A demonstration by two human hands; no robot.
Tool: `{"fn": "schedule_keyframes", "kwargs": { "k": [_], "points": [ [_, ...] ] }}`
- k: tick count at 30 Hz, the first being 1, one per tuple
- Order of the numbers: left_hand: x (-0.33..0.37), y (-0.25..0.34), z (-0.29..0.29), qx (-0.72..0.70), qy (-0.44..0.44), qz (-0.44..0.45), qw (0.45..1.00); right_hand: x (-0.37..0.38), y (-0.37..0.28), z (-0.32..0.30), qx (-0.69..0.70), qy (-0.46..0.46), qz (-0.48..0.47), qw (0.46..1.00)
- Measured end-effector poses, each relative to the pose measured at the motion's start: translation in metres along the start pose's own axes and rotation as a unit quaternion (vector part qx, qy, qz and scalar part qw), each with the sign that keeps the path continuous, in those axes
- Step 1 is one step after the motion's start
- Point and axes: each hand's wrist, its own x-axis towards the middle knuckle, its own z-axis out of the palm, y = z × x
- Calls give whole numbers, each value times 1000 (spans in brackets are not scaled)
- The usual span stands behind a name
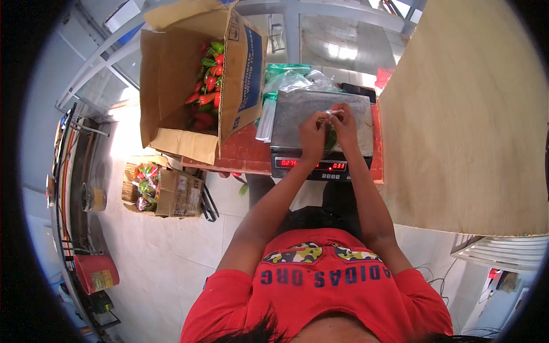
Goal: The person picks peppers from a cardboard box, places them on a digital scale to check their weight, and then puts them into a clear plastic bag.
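Both of my hands are closed at the top of a clear plastic bag (330, 137) with something dark green inside, probably peppers. My left hand (313, 132) pinches the gathered neck from the left. Fingers of my right hand (345, 127) close on the same neck from the right, close to the left fingertips. The bag rests on or just above the flat metal pan of a digital scale (291, 114); I cannot tell which. Red digits glow on the scale's front panel. Part of the bag is hidden behind my hands.
A large open cardboard box (243, 86) of red and green peppers (211, 80) stands left on the red table (243, 157). Plastic bags (297, 79) and a dark phone-like object (359, 90) lie behind the scale. A wooden board (463, 126) rises at right. A smaller box (180, 194) of bagged peppers sits lower left.
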Motion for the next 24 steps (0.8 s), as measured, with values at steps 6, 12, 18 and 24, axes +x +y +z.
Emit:
{"fn": "schedule_keyframes", "kwargs": {
  "k": [6, 12, 18, 24],
  "points": [
    [4, -5, -4, 111, -29, 117, 987, -7, -16, 1, -120, 7, -54, 991],
    [8, -10, -14, 90, -58, 143, 984, -13, -32, 2, -209, 1, -102, 973],
    [13, 32, -34, 91, -117, 101, 984, -22, -57, -12, -182, -41, -122, 975],
    [26, 65, -58, 98, -183, 151, 966, -30, -98, -14, -95, -73, -117, 986]
  ]
}}
